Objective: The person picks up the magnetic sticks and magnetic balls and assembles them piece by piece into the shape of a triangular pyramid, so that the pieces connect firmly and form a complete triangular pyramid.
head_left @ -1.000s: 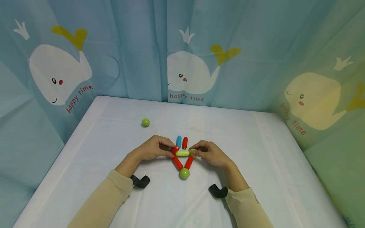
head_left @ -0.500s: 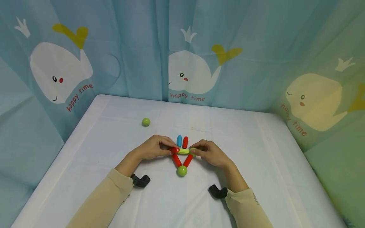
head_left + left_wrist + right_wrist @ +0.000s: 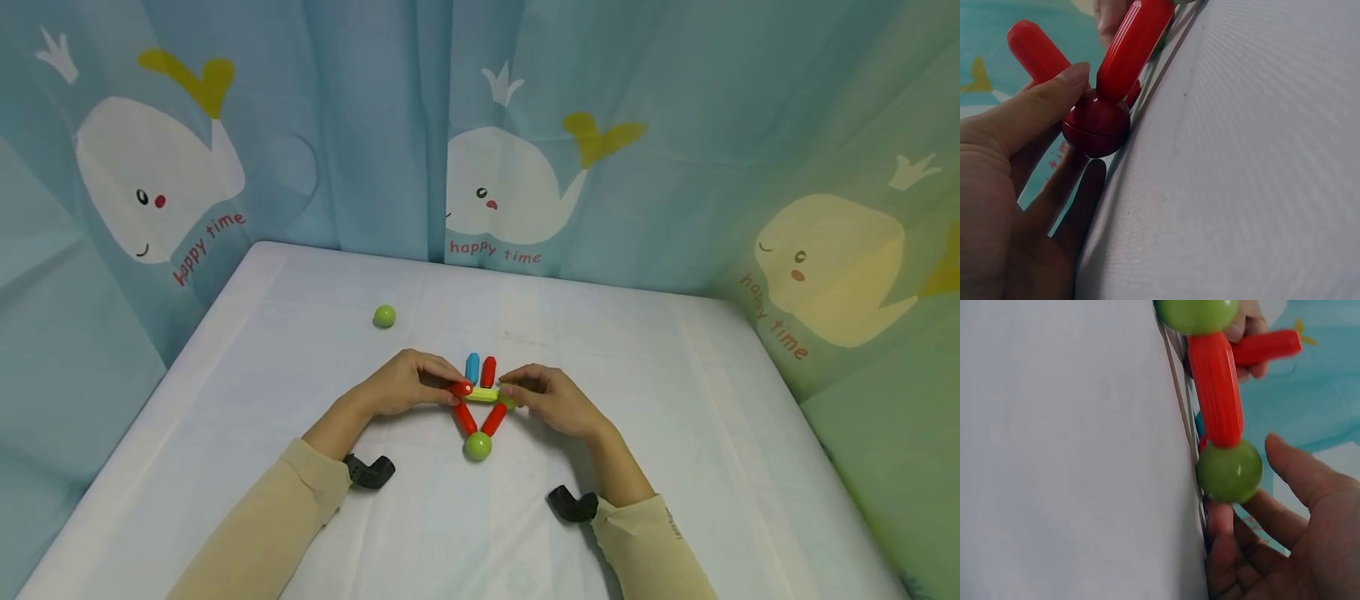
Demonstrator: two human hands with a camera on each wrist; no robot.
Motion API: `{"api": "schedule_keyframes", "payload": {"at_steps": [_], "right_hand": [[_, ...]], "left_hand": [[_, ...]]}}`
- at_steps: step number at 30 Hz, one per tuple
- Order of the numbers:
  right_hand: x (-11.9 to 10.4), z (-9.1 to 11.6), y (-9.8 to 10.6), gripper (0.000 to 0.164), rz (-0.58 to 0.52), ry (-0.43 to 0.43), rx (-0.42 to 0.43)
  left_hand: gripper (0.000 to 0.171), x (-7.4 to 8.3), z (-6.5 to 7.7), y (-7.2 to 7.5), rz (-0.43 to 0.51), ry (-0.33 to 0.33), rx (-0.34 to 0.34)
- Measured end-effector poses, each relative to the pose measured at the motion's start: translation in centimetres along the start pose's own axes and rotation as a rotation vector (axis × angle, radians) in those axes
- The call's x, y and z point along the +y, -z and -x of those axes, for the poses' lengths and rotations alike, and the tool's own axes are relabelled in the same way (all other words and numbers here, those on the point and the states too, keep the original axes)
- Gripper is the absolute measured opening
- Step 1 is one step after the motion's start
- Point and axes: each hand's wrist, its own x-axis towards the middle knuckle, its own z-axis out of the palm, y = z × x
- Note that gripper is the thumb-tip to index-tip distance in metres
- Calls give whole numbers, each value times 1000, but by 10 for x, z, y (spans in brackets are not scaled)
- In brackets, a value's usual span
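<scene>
Red corner ball [image 3: 1096, 125] was pinched in L hand [image 3: 408, 385], prob. to steady the triangle [image 3: 483, 395]; R hand [image 3: 557, 402], slack w/ thumb clear, had fingers behind green corner ball [image 3: 1230, 472]. Blue rod [image 3: 472, 367] & another red rod [image 3: 489, 372] lay just beyond on white tablecloth [image 3: 615, 358].

Blue fabric curtain [image 3: 367, 158], twelve o'clock: we see white whales [image 3: 513, 179]
Glossy round ball [image 3: 478, 446], six o'clock: green
Ribbed cylindrical stick [image 3: 1134, 50]: red

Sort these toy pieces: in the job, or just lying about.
In the job: red ball, raised red stick, two red side sticks, yellow stick, two green balls.

Lying about, perhaps spares: lone green ball, blue stick, far red stick.
</scene>
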Motion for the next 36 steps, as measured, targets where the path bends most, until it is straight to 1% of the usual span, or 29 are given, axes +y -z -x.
{"api": "schedule_keyframes", "payload": {"at_steps": [4,8,10,13,16,21,27,30,33,36], "right_hand": [[-8,-4,-3,40,44,13,42],[-15,-15,-7,46,77,14,84],[-17,-21,-9,49,84,-7,101],[-19,-27,-13,53,95,-61,118],[-20,-30,-16,52,113,-104,136],[-22,-31,-20,44,120,-127,175],[-24,-30,-22,39,57,-127,208],[-23,-30,-18,37,-6,-103,207],[-20,-29,-12,36,-80,-68,225],[-18,-29,-6,37,-124,-40,241]], "left_hand": [[28,-1,-1,0,-4,4,-2],[28,-2,-2,0,3,3,2],[28,-3,-3,-1,11,2,-1],[29,-4,-4,-2,26,1,-9],[29,-5,-3,-3,21,-2,-8],[29,-3,0,-1,-7,-3,3],[30,-4,4,0,5,-10,9],[31,-4,5,0,10,-11,10],[31,-2,4,0,8,-8,11],[30,-2,2,0,8,-5,10]]}}
